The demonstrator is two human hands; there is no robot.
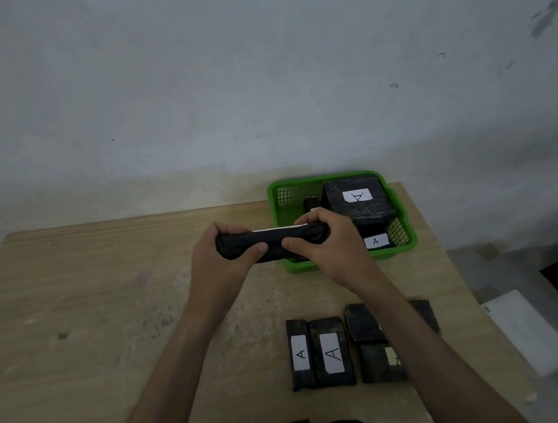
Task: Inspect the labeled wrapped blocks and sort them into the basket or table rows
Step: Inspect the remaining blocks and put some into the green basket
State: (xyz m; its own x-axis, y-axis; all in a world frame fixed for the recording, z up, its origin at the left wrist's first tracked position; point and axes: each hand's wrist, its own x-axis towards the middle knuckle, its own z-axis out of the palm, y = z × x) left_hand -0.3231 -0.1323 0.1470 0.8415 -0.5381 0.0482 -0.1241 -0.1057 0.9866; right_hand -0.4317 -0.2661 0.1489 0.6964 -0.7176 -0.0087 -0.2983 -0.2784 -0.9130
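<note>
Held block [270,243]: long, narrow, wrapped in crinkled black film, lying level, gripped at both ends above the table [92,317], just left of the basket [322,178]. White label shows only edge-on as a thin strip along its top; letter not readable. Left hand [221,262] wraps the left end and right hand [329,247] the right end. Fingers [229,228] are curled tight over the top, with the thumbs pressed on the near face, tips almost meeting.

Table: pale wood grain, scuffed, against a grey-white wall [188,83].

Basket: green plastic mesh, far right of table. The right hand covers its near-left part. Inside is a big block [360,216], black wrap, label "A" upside down. In front of it sits a small block [376,241] labelled "A", mostly hidden. Small dark item [312,203] at the back left, unclear.

Near row on the table: wide block [331,352] labelled "A", with a slim block [300,353] labelled "A" touching its left side. To the right are an unlabelled-side block [365,323] and a lower block [379,362], whose label is partly cut off by the right forearm. Another block [424,313] sits behind that forearm, mostly hidden.
</note>
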